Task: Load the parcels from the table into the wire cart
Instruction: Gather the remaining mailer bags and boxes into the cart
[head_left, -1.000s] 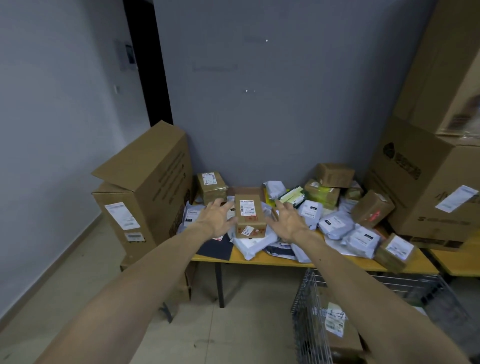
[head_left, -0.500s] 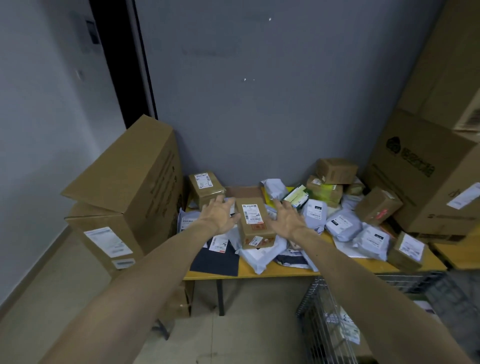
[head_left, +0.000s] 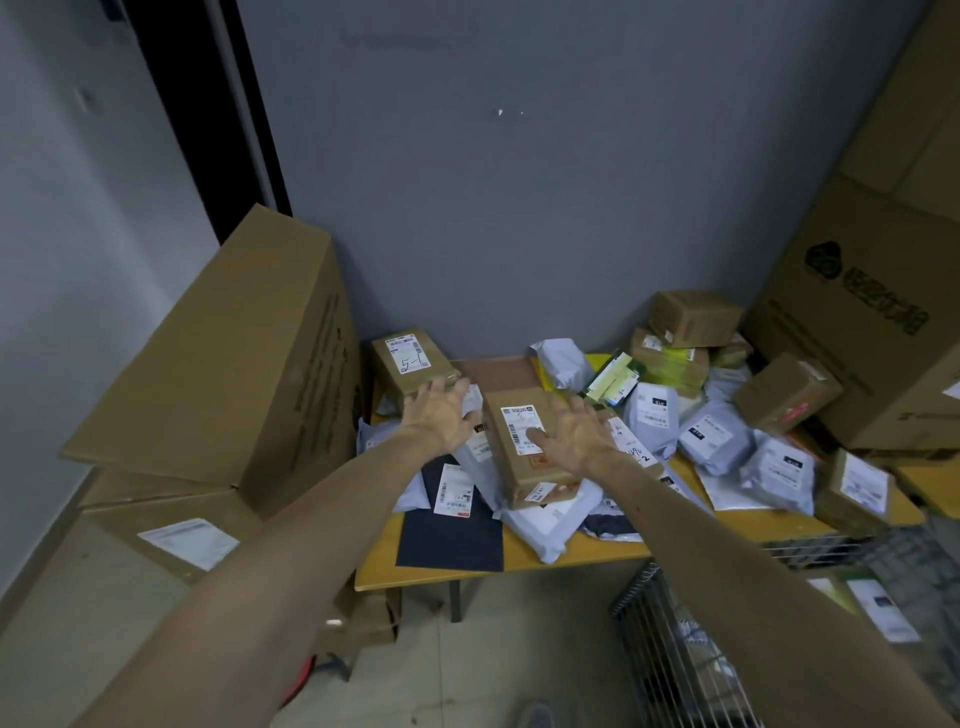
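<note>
- Yellow wooden table (head_left: 571, 564) carries the long brown cardboard parcel (head_left: 511, 467) atop a heap.
- My left hand (head_left: 441, 415) and right hand (head_left: 576, 436) flank it, fingers spread, holding nothing, probably to clamp it.
- Grey wire cart (head_left: 675, 649) waits at my right.

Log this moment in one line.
phase: pre-grasp | left hand: open, left of brown box | right hand: open, right of it | grip: none yet | wire cart: lower right

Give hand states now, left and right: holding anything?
Left hand: open, fingers spread, left of the brown box, holding nothing.
Right hand: open, fingers spread, thumb over the same box, holding nothing.
</note>
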